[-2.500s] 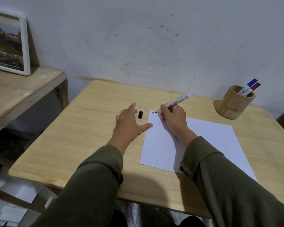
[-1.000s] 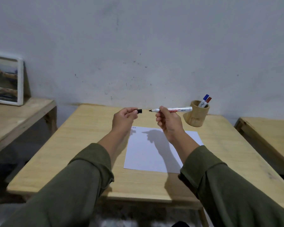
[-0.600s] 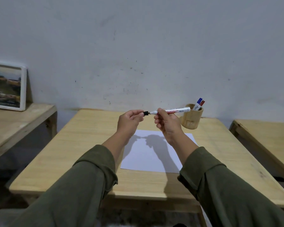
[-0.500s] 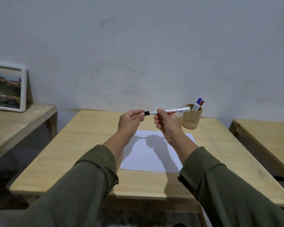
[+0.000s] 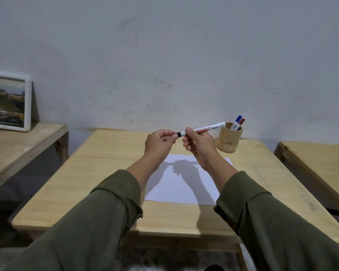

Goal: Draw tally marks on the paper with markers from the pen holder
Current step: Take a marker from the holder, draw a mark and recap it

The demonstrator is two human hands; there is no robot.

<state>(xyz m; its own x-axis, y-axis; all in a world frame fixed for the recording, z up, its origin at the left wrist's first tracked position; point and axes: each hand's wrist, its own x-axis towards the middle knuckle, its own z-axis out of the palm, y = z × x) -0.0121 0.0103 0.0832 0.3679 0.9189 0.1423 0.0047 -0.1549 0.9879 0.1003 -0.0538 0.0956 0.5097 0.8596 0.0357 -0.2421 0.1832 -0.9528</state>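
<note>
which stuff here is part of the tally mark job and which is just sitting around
Part of the job:
- marker gripped by right hand
- black cap pinched by left hand
- paper
- pen holder
- blue marker and red marker inside it

Just sitting around:
- framed picture on side bench
- bench at right

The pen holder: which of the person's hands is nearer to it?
Right. The right hand, holding the marker, is just left of the pen holder in the picture; the left hand, pinching the black cap, is farther left.
</note>
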